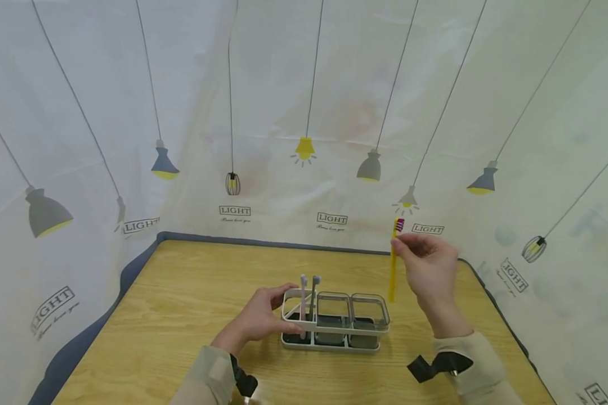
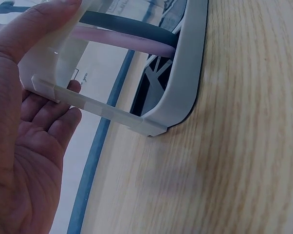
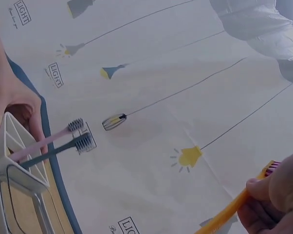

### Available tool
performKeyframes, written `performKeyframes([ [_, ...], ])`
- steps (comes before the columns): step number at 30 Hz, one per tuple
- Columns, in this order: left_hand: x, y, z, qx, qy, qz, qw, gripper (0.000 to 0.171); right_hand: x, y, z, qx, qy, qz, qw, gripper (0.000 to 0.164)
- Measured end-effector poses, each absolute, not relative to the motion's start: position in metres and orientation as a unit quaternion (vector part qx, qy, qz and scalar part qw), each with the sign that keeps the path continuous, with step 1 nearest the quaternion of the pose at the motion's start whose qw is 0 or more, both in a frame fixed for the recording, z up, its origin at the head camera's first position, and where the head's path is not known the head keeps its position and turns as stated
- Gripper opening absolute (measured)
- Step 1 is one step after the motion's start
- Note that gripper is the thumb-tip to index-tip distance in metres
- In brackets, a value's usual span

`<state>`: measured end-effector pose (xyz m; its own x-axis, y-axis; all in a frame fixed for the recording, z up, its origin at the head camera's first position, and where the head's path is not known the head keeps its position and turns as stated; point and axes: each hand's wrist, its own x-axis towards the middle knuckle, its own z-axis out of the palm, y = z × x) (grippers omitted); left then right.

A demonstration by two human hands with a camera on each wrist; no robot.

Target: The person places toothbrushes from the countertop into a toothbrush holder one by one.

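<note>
My right hand (image 1: 432, 270) pinches a yellow toothbrush (image 1: 392, 275) just below its purple-bristled head and holds it upright, to the right of a white toothbrush holder (image 1: 334, 347). With thumb and fingers on either side, my left hand (image 1: 263, 315) grips the left end of the holder's upper rim. Two toothbrushes, a pink one (image 1: 303, 298) and a dark green one (image 1: 313, 295), stand in its divided left section. The left wrist view shows their handle ends down at the holder's base (image 2: 185, 83). Two clear cups (image 1: 370, 309) fill the middle and right sections.
The holder stands on a wood-grain table (image 1: 192, 292). Behind and at both sides hangs a pale sheet (image 1: 273, 84) printed with lamps and lettering. A dark blue strip (image 1: 284, 245) runs along the table's back edge. Black camera mounts (image 1: 441, 367) are strapped on both wrists.
</note>
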<state>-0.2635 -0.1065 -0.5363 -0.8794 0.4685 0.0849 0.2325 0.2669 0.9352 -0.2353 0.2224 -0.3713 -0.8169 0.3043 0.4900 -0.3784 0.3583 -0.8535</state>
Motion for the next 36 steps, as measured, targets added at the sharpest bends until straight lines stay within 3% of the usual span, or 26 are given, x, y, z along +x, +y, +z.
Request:
performKeyframes([
  [11,-0.264,-0.105,-0.536,0.225,0.788,0.563,0.108,0.101,-0.235,0.180,-0.371,0.072,-0.707,0.644,0.283,0.009],
  [36,-0.260,-0.106,-0.529,0.219,0.791,0.562,0.105,0.097,-0.232,0.119,-0.405,0.076,-0.673,0.704,0.216,0.008],
])
